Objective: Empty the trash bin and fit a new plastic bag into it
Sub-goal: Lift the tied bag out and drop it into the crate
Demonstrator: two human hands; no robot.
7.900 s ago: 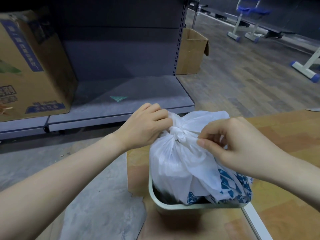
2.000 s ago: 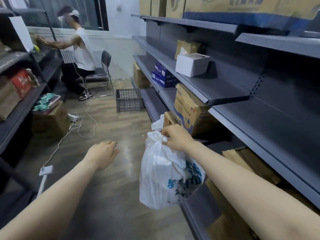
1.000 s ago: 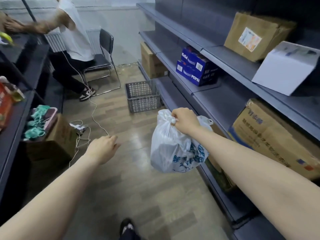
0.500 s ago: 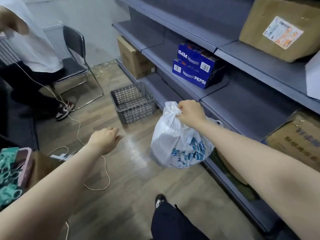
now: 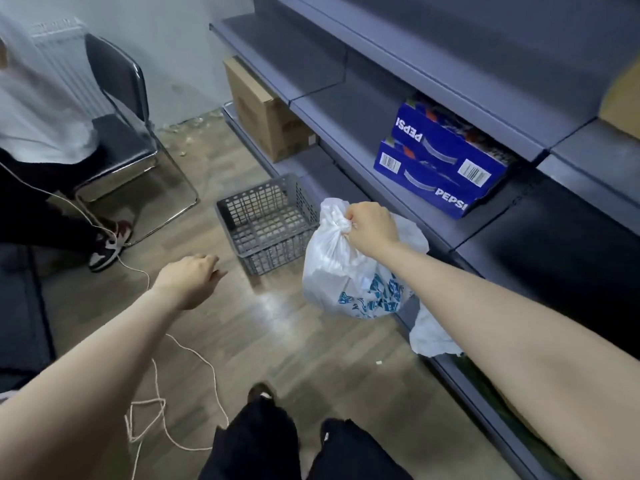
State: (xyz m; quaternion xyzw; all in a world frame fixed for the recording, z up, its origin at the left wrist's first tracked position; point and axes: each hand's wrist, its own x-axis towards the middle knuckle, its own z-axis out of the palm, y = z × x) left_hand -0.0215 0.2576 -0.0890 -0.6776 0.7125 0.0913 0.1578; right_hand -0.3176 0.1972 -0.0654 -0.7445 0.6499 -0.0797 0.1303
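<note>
Read "PEPSI" in white on two stacked blue cartons on the grey shelf, near its front edge: upside down on the upper carton, upright on the lower. Saw barcode labels on both, digits too small to read. Found blue print on the white trash bag illegible.
</note>
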